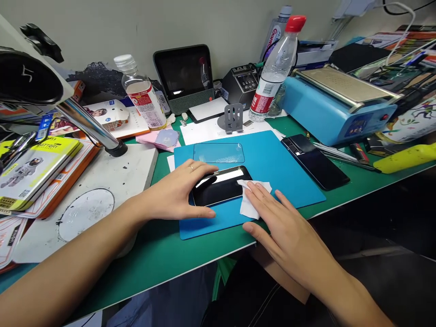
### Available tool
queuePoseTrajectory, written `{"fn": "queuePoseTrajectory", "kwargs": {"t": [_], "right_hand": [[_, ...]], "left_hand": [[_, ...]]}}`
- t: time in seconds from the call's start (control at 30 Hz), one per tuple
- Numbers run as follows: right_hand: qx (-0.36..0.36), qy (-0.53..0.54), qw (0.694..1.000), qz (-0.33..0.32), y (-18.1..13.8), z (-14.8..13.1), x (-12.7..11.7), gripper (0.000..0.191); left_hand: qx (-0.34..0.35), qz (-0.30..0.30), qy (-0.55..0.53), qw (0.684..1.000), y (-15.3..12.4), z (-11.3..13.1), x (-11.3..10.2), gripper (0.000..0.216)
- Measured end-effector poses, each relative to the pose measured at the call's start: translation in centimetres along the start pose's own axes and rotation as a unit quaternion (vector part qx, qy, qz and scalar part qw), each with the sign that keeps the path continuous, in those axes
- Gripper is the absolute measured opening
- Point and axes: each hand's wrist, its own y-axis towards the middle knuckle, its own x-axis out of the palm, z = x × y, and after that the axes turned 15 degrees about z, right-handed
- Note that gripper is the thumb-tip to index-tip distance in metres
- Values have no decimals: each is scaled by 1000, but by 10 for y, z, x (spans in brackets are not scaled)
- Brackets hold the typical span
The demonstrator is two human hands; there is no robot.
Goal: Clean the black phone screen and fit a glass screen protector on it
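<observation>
My L hand (pixel 172 190) spans the smartphone (pixel 221 191), spread, unclenched; R hand (pixel 281 222) flat on wipe (pixel 249 206), prob. soft. Phone's likely slick, fragile: hold by edges.

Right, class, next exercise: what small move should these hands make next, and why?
Probably slide the white cloth leftward over the phone between the hands: the right hand's fingers lie flat on the cloth at the phone's right end, the left hand spans its left end, and most of the dark face is uncovered.
</observation>
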Motion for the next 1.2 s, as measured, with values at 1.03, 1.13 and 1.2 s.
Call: {"fn": "queuePoseTrajectory", "kwargs": {"t": [1.03, 1.13, 1.2], "right_hand": [[-41, -74, 996, 13, 43, -21, 25, 110], [-70, -62, 995, 24, 32, -34, 27, 126], [-90, -35, 995, 15, 32, -41, 30, 131]], "left_hand": [[-22, 6, 24, 999, 4, -2, 6, 74], [-24, 3, 21, 999, 3, -2, 6, 75], [-18, 8, 25, 999, 3, -2, 7, 74]]}}
